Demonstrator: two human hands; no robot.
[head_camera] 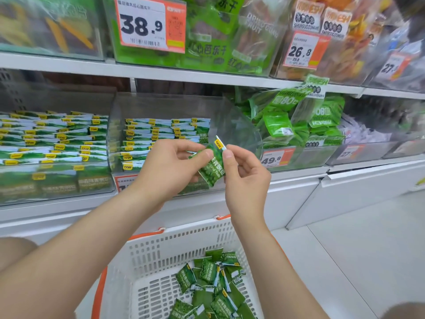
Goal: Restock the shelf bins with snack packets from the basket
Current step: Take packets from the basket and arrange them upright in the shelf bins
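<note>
Pale shop flooring (358, 254) runs along the foot of a white shelving unit. Nearest, a white perforated plastic basket with orange handles (174, 238) holds a loose heap of small dark green snack packets (213, 284).

Above it, the left hand (170, 166) and the right hand (246, 176) both pinch one small green pea packet with a yellow label (212, 168), raised in front of the shelf edge.

Behind the hands, a clear plastic middle bin (165, 104) contains neat stacks of the same packets (161, 132), and the clear bin to its left (57, 143) is fuller. The bin to the right holds bright green pouches (299, 125), behind a 49.8 price tag (274, 157). Farthest, a 38.9 price tag (147, 24) fronts an upper-shelf bin.
</note>
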